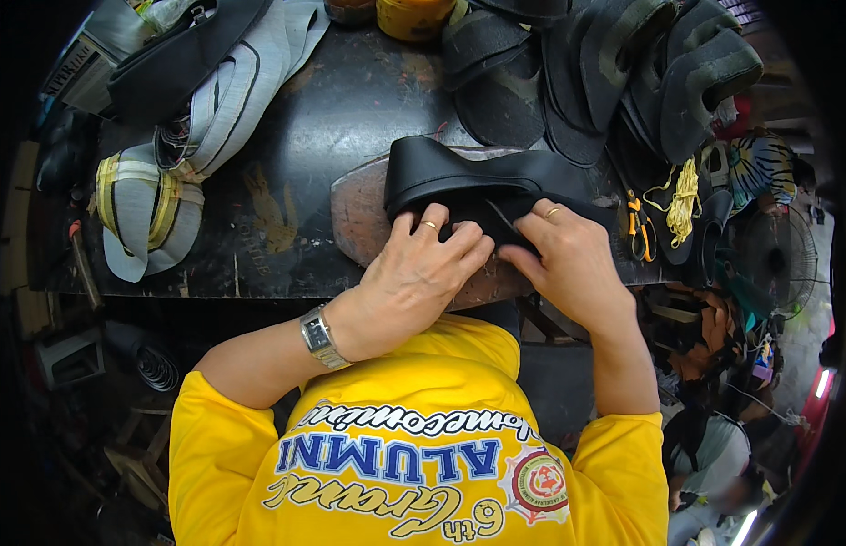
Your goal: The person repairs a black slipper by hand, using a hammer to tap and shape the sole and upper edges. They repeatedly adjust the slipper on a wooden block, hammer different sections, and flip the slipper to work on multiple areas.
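Workbench (305, 118), seen from my remote post: a black shoe piece (459, 177) rests on a brown slab (353, 218). Over the slab's near side, the left hand (423, 259) grasps the shoe piece's near edge with curled fingers; just to its right, also over the slab, the right hand (573, 259) grips the piece between thumb and fingers, though I cannot see the hidden fingertips. Beyond the slab I see dark curved pieces (605, 73) clustered; right of it lie an orange-and-black tool (639, 229) and yellow cord (684, 205). Well left of the slab stand grey pieces (182, 223) with yellow edging.
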The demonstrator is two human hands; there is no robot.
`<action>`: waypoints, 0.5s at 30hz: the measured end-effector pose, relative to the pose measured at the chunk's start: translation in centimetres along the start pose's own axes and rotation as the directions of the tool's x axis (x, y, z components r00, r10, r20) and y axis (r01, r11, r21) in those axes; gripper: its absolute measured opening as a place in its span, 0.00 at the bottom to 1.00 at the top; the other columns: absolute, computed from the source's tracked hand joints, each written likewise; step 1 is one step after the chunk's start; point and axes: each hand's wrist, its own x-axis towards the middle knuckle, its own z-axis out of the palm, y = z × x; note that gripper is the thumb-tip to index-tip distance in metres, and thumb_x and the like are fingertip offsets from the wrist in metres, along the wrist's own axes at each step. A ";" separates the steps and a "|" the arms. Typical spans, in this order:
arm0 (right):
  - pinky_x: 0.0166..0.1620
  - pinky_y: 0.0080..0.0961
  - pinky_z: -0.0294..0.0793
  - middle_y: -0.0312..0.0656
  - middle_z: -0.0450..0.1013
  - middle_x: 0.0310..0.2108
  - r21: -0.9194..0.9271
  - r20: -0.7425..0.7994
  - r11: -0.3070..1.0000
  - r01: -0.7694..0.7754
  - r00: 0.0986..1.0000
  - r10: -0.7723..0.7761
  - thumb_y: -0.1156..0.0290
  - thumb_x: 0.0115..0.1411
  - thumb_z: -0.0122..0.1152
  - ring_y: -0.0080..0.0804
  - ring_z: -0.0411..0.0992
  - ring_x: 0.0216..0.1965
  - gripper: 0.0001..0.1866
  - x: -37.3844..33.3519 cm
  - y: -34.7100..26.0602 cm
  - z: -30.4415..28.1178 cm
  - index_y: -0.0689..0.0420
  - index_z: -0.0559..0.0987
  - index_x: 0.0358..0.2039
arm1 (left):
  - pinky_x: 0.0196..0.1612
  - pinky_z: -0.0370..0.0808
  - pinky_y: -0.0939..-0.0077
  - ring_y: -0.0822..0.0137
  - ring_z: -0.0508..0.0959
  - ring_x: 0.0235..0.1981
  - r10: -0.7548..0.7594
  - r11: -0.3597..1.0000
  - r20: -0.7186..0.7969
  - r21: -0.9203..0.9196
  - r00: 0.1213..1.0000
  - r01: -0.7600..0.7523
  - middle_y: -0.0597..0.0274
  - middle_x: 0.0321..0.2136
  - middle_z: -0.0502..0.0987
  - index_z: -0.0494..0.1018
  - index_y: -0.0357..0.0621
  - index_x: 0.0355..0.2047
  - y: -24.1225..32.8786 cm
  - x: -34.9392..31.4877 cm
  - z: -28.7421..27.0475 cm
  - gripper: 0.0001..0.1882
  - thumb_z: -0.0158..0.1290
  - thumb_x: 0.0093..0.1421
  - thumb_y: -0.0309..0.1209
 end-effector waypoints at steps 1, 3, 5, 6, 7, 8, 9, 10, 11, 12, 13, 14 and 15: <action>0.37 0.37 0.75 0.44 0.77 0.33 -0.044 0.021 0.997 0.069 0.997 -0.068 0.69 0.53 0.73 0.42 0.77 0.35 0.11 -0.2 0.3 -0.6 0.59 0.80 0.33 | 0.59 0.69 0.56 0.49 0.68 0.59 0.002 1.000 -0.013 0.002 1.000 -0.002 0.52 0.57 0.69 0.68 0.39 0.64 0.2 0.2 0.1 0.29 0.53 0.60 0.23; 0.40 0.37 0.74 0.44 0.77 0.36 -0.126 0.071 0.971 0.201 0.978 -0.194 0.70 0.52 0.74 0.41 0.76 0.38 0.12 -0.6 0.8 -1.6 0.59 0.82 0.35 | 0.63 0.67 0.55 0.51 0.68 0.61 0.074 0.994 -0.038 0.087 0.996 -0.071 0.50 0.58 0.69 0.68 0.36 0.63 0.6 0.6 0.6 0.28 0.52 0.61 0.24; 0.41 0.36 0.74 0.43 0.78 0.34 -0.107 0.015 0.966 0.236 0.972 -0.236 0.70 0.53 0.74 0.40 0.76 0.36 0.12 -0.9 1.3 -1.7 0.59 0.82 0.36 | 0.68 0.62 0.53 0.54 0.67 0.63 0.103 0.986 -0.017 0.136 0.995 -0.100 0.45 0.60 0.69 0.69 0.30 0.61 1.0 0.8 1.0 0.26 0.51 0.62 0.25; 0.42 0.36 0.74 0.42 0.78 0.34 -0.105 0.014 0.965 0.239 0.971 -0.238 0.70 0.53 0.74 0.40 0.76 0.35 0.12 -1.1 1.4 -1.4 0.58 0.82 0.37 | 0.68 0.63 0.54 0.54 0.67 0.63 0.098 0.989 -0.048 0.117 0.994 -0.092 0.45 0.61 0.68 0.68 0.30 0.61 1.1 0.9 1.1 0.26 0.51 0.62 0.25; 0.41 0.35 0.75 0.42 0.78 0.32 -0.089 -0.019 0.979 0.182 0.983 -0.185 0.70 0.54 0.73 0.40 0.77 0.34 0.11 -1.3 1.4 -1.2 0.58 0.82 0.37 | 0.67 0.64 0.55 0.54 0.67 0.63 0.094 0.991 -0.051 0.098 0.994 -0.089 0.46 0.61 0.68 0.68 0.30 0.62 1.1 0.8 1.3 0.27 0.51 0.62 0.25; 0.40 0.34 0.75 0.42 0.79 0.31 -0.078 -0.027 0.991 0.111 0.993 -0.113 0.70 0.55 0.72 0.41 0.77 0.33 0.10 -1.5 1.4 -0.7 0.58 0.82 0.36 | 0.66 0.64 0.56 0.54 0.66 0.63 0.088 0.993 -0.073 0.081 0.993 -0.082 0.46 0.61 0.67 0.67 0.31 0.63 1.2 0.7 1.4 0.27 0.51 0.62 0.25; 0.39 0.33 0.75 0.42 0.79 0.30 -0.065 -0.037 0.997 0.040 0.998 -0.042 0.70 0.57 0.70 0.41 0.78 0.32 0.09 -1.6 1.4 -0.4 0.57 0.82 0.36 | 0.65 0.65 0.57 0.54 0.66 0.63 0.078 0.995 -0.053 0.058 0.995 -0.075 0.47 0.62 0.67 0.67 0.31 0.63 1.2 0.6 1.4 0.28 0.51 0.61 0.24; 0.38 0.35 0.76 0.43 0.79 0.30 -0.029 -0.033 0.999 -0.017 0.999 0.016 0.70 0.57 0.70 0.44 0.78 0.32 0.09 -1.8 1.3 0.0 0.58 0.82 0.37 | 0.65 0.66 0.58 0.54 0.65 0.64 0.070 0.997 -0.051 0.035 0.996 -0.068 0.48 0.62 0.66 0.66 0.31 0.64 1.2 0.5 1.4 0.29 0.52 0.61 0.24; 0.38 0.36 0.76 0.45 0.80 0.30 0.007 -0.027 0.997 -0.073 0.997 0.074 0.70 0.58 0.70 0.46 0.79 0.31 0.09 -1.9 1.3 0.3 0.58 0.82 0.38 | 0.64 0.66 0.59 0.54 0.65 0.64 0.061 0.998 -0.049 0.012 0.997 -0.060 0.48 0.63 0.65 0.65 0.31 0.65 1.3 0.4 1.5 0.30 0.52 0.60 0.24; 0.37 0.38 0.77 0.46 0.80 0.30 0.042 -0.001 0.989 -0.142 0.990 0.142 0.71 0.59 0.70 0.48 0.79 0.31 0.09 -2.0 1.3 0.6 0.59 0.82 0.39 | 0.63 0.67 0.59 0.54 0.65 0.64 0.051 0.999 -0.033 0.011 0.998 -0.051 0.49 0.63 0.65 0.65 0.32 0.65 1.3 0.4 1.5 0.31 0.52 0.61 0.24; 0.37 0.39 0.77 0.47 0.80 0.31 0.048 -0.008 0.989 -0.138 0.990 0.139 0.71 0.59 0.69 0.49 0.79 0.32 0.09 -2.0 1.4 0.7 0.59 0.82 0.39 | 0.62 0.67 0.60 0.54 0.65 0.64 0.043 0.999 -0.018 0.010 0.999 -0.042 0.50 0.63 0.65 0.64 0.33 0.66 1.3 0.3 1.5 0.31 0.53 0.61 0.24; 0.36 0.39 0.77 0.48 0.80 0.31 0.052 0.004 0.988 -0.147 0.989 0.147 0.71 0.59 0.69 0.50 0.80 0.32 0.10 -2.0 1.5 0.9 0.60 0.82 0.39 | 0.60 0.68 0.60 0.55 0.64 0.64 0.041 0.999 -0.023 0.007 0.999 -0.041 0.51 0.64 0.64 0.64 0.33 0.67 1.3 0.3 1.5 0.32 0.53 0.61 0.24; 0.36 0.40 0.78 0.49 0.81 0.32 0.060 -0.006 0.988 -0.146 0.989 0.146 0.71 0.59 0.69 0.51 0.80 0.33 0.10 -2.0 1.5 1.0 0.60 0.82 0.40 | 0.60 0.68 0.59 0.55 0.64 0.64 0.039 0.999 -0.009 0.010 0.999 -0.039 0.51 0.64 0.64 0.63 0.34 0.67 1.4 0.4 1.5 0.32 0.53 0.62 0.24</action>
